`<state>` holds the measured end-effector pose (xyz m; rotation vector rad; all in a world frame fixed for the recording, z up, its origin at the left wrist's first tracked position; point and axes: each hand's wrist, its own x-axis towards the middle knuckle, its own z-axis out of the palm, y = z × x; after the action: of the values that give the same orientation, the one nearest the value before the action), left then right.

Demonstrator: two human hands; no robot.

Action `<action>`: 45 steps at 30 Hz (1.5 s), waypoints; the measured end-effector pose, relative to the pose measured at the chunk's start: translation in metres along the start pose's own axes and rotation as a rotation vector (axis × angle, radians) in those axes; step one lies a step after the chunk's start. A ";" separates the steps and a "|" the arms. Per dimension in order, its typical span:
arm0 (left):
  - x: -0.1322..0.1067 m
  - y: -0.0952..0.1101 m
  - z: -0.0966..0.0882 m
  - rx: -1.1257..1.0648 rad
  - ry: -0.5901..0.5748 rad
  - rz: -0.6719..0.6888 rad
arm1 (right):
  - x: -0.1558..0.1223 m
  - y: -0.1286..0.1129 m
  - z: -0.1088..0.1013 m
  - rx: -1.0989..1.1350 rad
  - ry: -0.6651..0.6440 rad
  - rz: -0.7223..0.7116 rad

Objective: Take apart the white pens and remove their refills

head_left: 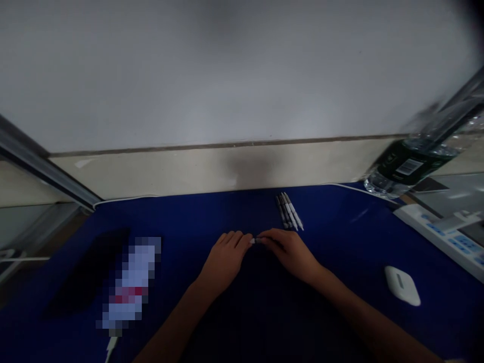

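Observation:
My left hand [225, 259] and my right hand [289, 250] meet at the fingertips above a dark blue desk mat [340, 242]. Between them is a small pen-like piece [257, 241], dark with a white tip, mostly hidden by my fingers. Both hands appear to pinch it. Just beyond my right hand lies a small bundle of several white-and-black pens [289, 212], not touching either hand.
A flat black device [86, 272] and a pixelated packet [130, 285] lie on the mat at left. A white mouse [403, 285] sits at right, below a white keyboard-like panel [442, 237]. A water bottle [408, 166] lies at the far right. A wall rises behind.

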<state>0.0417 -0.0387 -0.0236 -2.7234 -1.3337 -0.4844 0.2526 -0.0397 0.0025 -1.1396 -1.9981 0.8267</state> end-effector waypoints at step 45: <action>0.002 -0.005 -0.014 -0.246 0.054 -0.387 | 0.006 0.008 -0.022 0.098 0.150 0.116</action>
<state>0.0356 -0.0366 -0.0096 -2.6040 -1.9122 -0.7908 0.2723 -0.0267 0.0100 -1.2324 -1.7639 0.8615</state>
